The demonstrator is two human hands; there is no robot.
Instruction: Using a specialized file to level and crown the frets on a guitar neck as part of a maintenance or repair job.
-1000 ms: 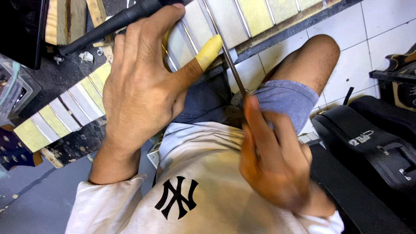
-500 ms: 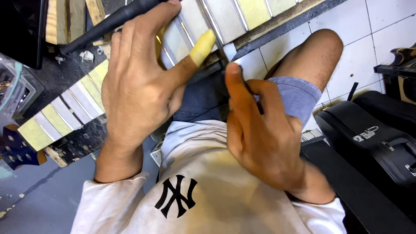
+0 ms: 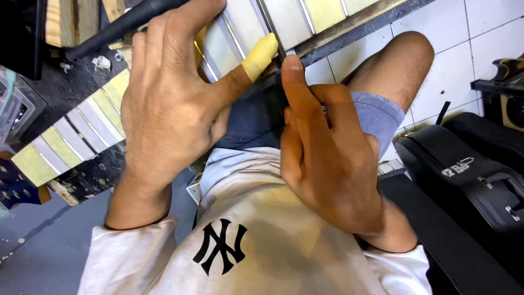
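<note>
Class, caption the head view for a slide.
Left hand steadies a taped fretboard; right hand presses a thin tool at its edge.

Two bare hands, left hand point(image 3: 169, 109) and right hand point(image 3: 327, 158), one long fretted neck point(image 3: 240, 33), one black hard case point(image 3: 469, 180), one yellow thumb wrap point(image 3: 261, 54)

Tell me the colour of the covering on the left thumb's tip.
Yellow: the covering wraps the left hand's thumb tip, clearest in the head view.

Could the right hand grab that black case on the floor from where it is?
Probably yes: the black case lies just right of the right hand with nothing between them, though that hand already grips a thin tool.
</note>
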